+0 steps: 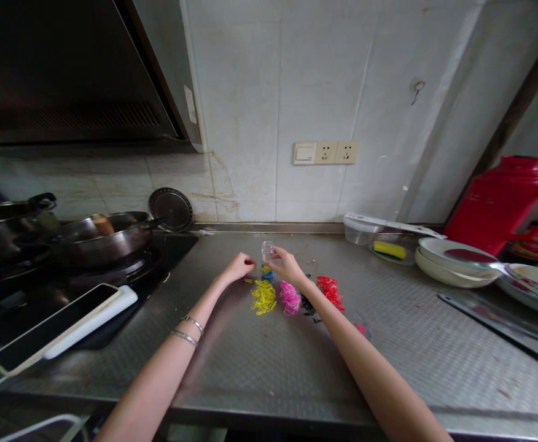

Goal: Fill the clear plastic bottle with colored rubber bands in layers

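Observation:
On the steel counter point(260, 362) lie small piles of tiny elastic bands: yellow point(263, 297), pink point(290, 297), black point(308, 305) and red point(330, 290). A few blue bands point(266, 272) lie just behind the yellow pile. My right hand point(287, 265) is closed around a small clear jar point(268, 250), holding it just above the blue bands. My left hand point(238, 266) is beside the jar with its fingers pinched together; what they hold is too small to make out. Two thin bracelets point(188, 329) circle my left wrist.
A stove with a dark wok point(96, 239) and another pan point(6, 221) is at the left. A phone on a white power bank point(61, 325) rests by the stove. At the right stand white bowls point(453, 261), a red thermos point(503, 202), a clear tub point(360, 232) and a yellow sponge point(389, 249).

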